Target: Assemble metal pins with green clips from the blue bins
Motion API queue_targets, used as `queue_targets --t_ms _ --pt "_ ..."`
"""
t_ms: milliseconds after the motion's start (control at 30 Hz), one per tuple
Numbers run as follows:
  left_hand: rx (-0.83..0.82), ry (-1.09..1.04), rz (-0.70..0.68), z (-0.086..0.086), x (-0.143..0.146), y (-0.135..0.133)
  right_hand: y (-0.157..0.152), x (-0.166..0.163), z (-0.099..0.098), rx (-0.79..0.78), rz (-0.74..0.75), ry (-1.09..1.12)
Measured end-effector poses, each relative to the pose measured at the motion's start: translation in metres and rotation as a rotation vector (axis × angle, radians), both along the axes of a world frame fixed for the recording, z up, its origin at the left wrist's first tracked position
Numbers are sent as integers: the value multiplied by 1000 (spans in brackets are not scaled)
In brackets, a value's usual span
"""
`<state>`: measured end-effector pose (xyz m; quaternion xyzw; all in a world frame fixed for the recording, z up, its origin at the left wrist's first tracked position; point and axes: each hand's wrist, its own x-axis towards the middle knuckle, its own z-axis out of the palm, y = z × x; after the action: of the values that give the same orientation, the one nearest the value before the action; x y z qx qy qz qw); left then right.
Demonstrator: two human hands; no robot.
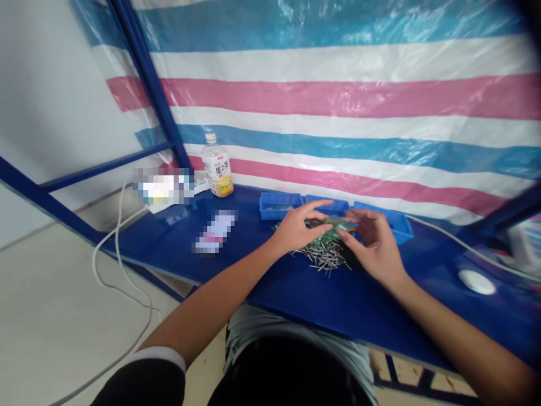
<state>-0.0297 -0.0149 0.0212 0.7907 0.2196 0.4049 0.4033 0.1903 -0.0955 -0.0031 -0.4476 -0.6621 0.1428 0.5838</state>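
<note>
My left hand (299,228) and my right hand (377,246) face each other over the middle of the blue tabletop. Between their fingertips is a flat, translucent green plastic piece (337,222); the thumbs are at its near side, and my left index finger sticks out above it. Blur hides its exact shape. Under the hands lies more green plastic (318,241), partly covered by them. A heap of thin, short metal pins (325,257) is spread just in front of it.
Three blue bins stand in a row behind the hands: a left bin (281,214), a middle bin (338,203) and a right bin (403,226). A drink bottle (218,169), a blurred-out phone-like object (215,232), a white oval object (477,282) and a white cable (460,243) are around.
</note>
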Motion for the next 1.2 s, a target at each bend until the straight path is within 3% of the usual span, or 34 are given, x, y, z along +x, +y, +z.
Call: queue_targets --t_ms 233,467,633,867,1033,1200 --pt "-37 -58 -57 -12 14 -2 -1 -1 -1 -118 -45 122" --pt "323 -58 139 -8 16 1 -6 0 1 23 -120 0" --pt "208 -25 55 -3 7 4 -6 7 6 127 -140 -181" --pt "46 33 35 -3 7 -1 -6 7 2 49 -159 -266" --pt "15 15 22 5 7 -8 -14 -4 11 152 -51 -350" --pt "14 -32 13 3 8 -7 -18 -8 12 144 29 -404"
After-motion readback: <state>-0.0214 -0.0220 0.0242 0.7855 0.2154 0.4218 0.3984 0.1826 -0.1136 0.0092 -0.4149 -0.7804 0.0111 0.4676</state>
